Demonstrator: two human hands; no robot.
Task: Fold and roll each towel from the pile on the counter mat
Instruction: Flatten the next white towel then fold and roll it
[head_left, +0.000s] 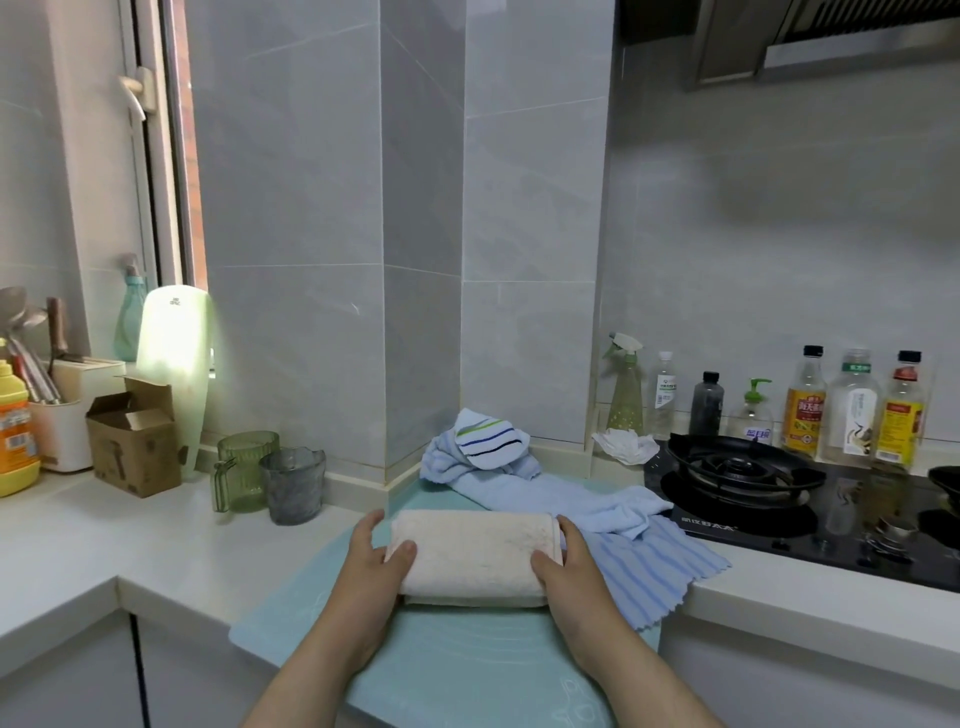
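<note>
— Where do we have the towel?

— We see the cream towel (475, 558) lying across the middle of the counter mat (441, 660). It is bundled into a thick roll, with a flat layer showing under its near edge.

— And our hands?

— Both are on it. Our left hand (371, 556) grips the roll's left end, thumb on top and fingers wrapped round the far side. Our right hand (569, 564) clasps the right end the same way (its fingertips are hidden behind the towel, so we cannot tell how far they reach).

— What of the pile?

— The pile of blue towels (519, 478) sits at the mat's far right corner, against the tiled wall, with a small striped towel (491, 439) on top. One long pale blue towel trails from it along the mat's right side. A blue striped cloth (644, 571) lies over the mat's right edge, just beside our right hand.

— Anything else near the mat?

— Beyond its far left corner we see a green mug (247, 470) and a grey mug (293, 486) side by side. To the mat's right is the black stove (743, 473), with a row of bottles behind it.
</note>
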